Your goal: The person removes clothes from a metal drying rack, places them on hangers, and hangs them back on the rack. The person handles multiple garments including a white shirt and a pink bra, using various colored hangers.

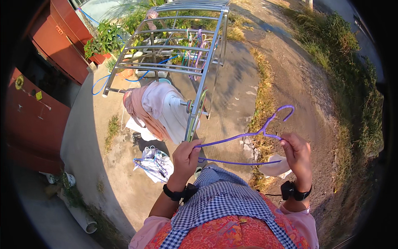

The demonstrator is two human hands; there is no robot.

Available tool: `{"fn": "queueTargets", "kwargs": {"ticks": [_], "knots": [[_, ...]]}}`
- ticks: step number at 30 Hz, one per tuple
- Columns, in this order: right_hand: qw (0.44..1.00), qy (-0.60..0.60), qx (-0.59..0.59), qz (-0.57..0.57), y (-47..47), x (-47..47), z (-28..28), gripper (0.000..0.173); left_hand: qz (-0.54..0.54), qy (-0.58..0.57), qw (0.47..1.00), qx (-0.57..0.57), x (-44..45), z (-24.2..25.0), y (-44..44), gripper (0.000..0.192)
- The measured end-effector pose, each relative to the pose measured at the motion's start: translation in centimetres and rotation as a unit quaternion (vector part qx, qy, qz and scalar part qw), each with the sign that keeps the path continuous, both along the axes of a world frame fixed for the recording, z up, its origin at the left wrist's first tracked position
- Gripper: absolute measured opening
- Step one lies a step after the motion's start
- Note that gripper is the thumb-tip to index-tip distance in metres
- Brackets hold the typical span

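Observation:
A purple clothes hanger [235,137] is stretched between my two hands, its hook pointing away from me and to the right. My left hand [186,155] pinches one end of it. The opposite shoulder is gripped by my right hand [297,152]. Below the hanger lies the lap of a blue-and-white checked apron [217,190]. Beyond my left hand, a pinkish-brown cloth [141,102] and white garments [171,109] hang from the near end of a metal drying rack [177,67]. More hangers [196,56] dangle from its bars.
White cloth with a heap of hangers [152,165] sits low on the concrete to the left. A blue hose [101,85] curls near the rack. Red metal doors [37,124] stand at left. A grassy dirt track [298,84] runs along the right, near a white container [275,168].

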State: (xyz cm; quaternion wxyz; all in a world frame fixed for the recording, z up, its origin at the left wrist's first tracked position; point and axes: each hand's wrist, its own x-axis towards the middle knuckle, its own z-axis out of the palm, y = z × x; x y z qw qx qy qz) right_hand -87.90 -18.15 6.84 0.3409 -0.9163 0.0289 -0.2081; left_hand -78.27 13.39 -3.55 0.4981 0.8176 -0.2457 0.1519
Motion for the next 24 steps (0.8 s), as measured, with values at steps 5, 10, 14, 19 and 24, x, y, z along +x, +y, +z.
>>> {"fn": "queueTargets", "kwargs": {"ticks": [5, 10, 14, 19, 24], "knots": [[0.999, -0.036, -0.026, -0.012, -3.1, 1.4, -0.4, 0.009, -0.044, 0.043, 0.998, -0.009, 1.9, 0.8, -3.0, 0.017], [0.999, -0.034, -0.015, -0.013, -5.7, 3.9, -1.2, 0.008, -0.101, 0.113, 0.988, 0.001, 4.2, 0.9, -4.1, 0.016], [1.0, 0.018, -0.008, -0.008, -7.3, 5.5, -1.8, 0.009, -0.136, 0.213, 0.967, -0.036, 5.4, 0.2, -5.1, 0.018], [0.999, 0.033, 0.013, -0.007, -7.2, 6.1, -4.1, 0.009, -0.126, 0.29, 0.948, -0.02, 5.3, -1.1, -4.3, 0.017], [0.998, 0.025, 0.031, 0.051, -4.0, 4.9, -6.8, 0.007, -0.051, 0.288, 0.956, -0.02, 0.8, -2.1, -0.6, 0.016]]}}
